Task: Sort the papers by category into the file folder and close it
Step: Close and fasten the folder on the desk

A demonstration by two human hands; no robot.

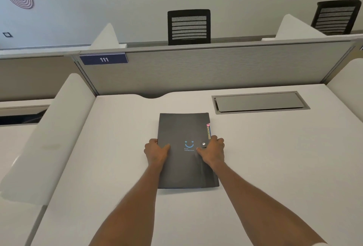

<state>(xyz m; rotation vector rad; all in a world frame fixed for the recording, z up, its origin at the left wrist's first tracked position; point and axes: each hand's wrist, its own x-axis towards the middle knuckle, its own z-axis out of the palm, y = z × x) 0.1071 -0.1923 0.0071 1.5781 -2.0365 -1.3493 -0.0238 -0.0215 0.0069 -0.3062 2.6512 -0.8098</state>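
White desk [255, 157] in a partitioned cubicle is your work surface, and the file folder [182, 128] lies flat on it straight in front of you, cover down.

Your left hand [156, 151] grips the folder's left edge, thumb on the cover and fingers curled round the side. Your right hand [212, 150] holds the opposite edge, its fingers hooked over the side and its thumb lying on the cover just beside the snap button [203, 144].

Expect the folder to be light but somewhat floppy: thin plastic covers over several pockets, likely slick against the desk. Hold it by both long edges, as you do now, so it does not sag or slide. To fasten it, push straight down on the button rather than on the cover around it. The coloured index tabs [208, 131] poking out of the folder's right edge, just beyond your right fingers, look thin, so keep your grip off them.

Counted: one folder, one snap button, one smiley logo [189, 144] just left of the button, two hands on it. The tabs are too small to count. No loose papers show, so sorting looks done and only the closing remains.

Beyond the folder to the right sits one cable hatch [259, 101]. Behind it stands one grey partition [196, 69] with one number plate [103, 59]. Past that are two black chairs, one [189, 26] straight behind the folder and one [335, 18] far to its right.
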